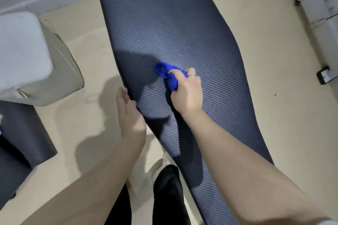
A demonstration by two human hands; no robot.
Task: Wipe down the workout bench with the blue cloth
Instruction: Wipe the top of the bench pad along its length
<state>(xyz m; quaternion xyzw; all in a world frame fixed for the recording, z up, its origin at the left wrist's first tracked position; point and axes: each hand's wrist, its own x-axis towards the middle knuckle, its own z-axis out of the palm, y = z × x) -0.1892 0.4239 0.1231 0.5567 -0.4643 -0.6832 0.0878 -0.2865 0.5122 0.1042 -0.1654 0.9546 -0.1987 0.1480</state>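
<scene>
The blue cloth (167, 75) lies bunched on the middle of the workout bench (182, 23), gripped by the right hand (186, 91). The left hand (128, 107), fingers relaxed, rests against the bench's left edge.

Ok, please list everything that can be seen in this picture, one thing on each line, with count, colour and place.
workout bench: one, dark ribbed pad, runs from top centre to bottom right.
blue cloth: one, bright blue, bunched on the middle of the pad.
cushioned block: one, pale grey, on the floor at left.
dark mat: one, black, floor at lower left.
metal frame: one, grey with black feet, upper right.
floor: beige, all around the bench.
ring: one, gold, on a right finger.
shoe: one, whitish, under the bench edge.
trousers: black, bottom centre.
left hand: rests at the pad's left edge.
right hand: grips the cloth.
</scene>
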